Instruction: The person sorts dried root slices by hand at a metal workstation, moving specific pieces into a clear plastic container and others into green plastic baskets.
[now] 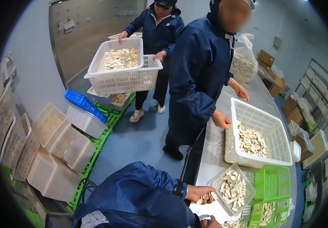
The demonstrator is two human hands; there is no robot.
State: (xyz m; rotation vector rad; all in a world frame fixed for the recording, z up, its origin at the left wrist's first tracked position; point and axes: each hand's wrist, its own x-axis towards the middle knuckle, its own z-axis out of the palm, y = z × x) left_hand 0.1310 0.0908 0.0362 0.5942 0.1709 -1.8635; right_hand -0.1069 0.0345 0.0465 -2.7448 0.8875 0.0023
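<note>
My left hand [202, 194], below a dark wristwatch [179, 188], is cupped around several pale, dried-looking mushroom slices [207, 197]. It is beside a translucent square tub [247, 195] holding more slices [233, 190]. My right hand [212, 222] shows only in part at the bottom edge, over a bright white surface [209, 210]; its grip is cut off from view. Near it lie loose slices [234, 224]. Two green baskets [272, 173] stand right of the tub, the nearer one with slices in it.
Across the metal table [213, 152], a co-worker [194, 76] touches a large white basket [260, 159] of slices. Another person [152, 30] carries stacked white baskets [124, 81]. Stacked crates [54, 174] line the left wall on green pallets [109, 131]. A filled clear bag [243, 62] stands farther back.
</note>
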